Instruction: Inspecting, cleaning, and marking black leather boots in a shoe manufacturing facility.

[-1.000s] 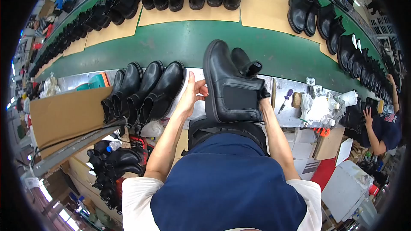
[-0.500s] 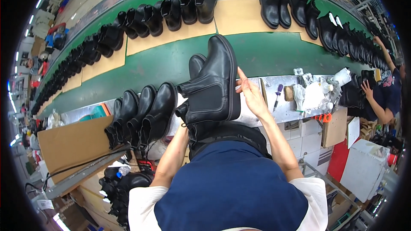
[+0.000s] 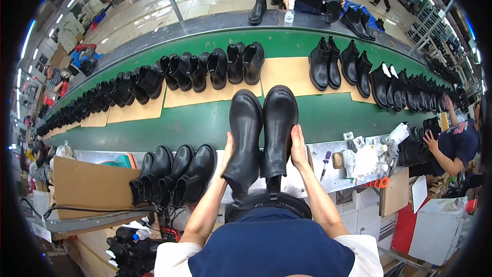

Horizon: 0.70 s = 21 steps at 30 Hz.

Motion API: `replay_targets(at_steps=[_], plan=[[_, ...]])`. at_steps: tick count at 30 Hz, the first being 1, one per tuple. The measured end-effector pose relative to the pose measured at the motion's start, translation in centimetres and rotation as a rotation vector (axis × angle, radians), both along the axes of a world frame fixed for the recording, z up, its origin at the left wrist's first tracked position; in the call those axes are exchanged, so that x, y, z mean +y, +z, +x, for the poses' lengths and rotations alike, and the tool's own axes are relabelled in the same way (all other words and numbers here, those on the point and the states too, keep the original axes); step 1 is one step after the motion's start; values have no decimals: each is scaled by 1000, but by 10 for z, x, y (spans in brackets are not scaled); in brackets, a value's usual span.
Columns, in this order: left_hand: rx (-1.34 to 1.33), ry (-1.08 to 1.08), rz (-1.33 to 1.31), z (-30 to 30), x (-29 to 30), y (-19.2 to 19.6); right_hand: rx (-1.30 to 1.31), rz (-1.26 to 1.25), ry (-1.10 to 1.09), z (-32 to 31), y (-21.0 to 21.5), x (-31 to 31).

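Left hand [image 3: 227, 150] and right hand [image 3: 299, 146] are gripping two boots [image 3: 262, 136] side by side, toes at 12 o'clock, above the counter [image 3: 328, 149].

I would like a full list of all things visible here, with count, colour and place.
held ankle boots: two, black, side by side, toes away, between the hands
boots on bench: four, black, left of the held pair
green conveyor belt: one, curving across the middle
boots on belt: many, black, in rows on tan sheets
cardboard box: one, brown, far left
marker pen: one, purple cap, bench right
co-worker: one, right edge, handling a boot
left hand: on the left boot's side
right hand: on the right boot's side
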<state>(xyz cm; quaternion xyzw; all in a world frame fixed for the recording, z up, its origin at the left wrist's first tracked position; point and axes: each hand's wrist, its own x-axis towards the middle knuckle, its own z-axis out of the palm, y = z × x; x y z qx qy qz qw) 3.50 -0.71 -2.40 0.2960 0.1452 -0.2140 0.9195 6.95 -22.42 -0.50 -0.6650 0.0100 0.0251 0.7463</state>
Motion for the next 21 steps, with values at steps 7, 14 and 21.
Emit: replay_targets(at_steps=[7,14,21], plan=[[-148,0,256,-13,-1,48,695,711,358,2,-15,-14],[-303,-91,254,-27,-14,79,532,644,215,-44,-44,-14],[-142,93,-141,-31,4,50,187,548,112,-29,-43,-18]])
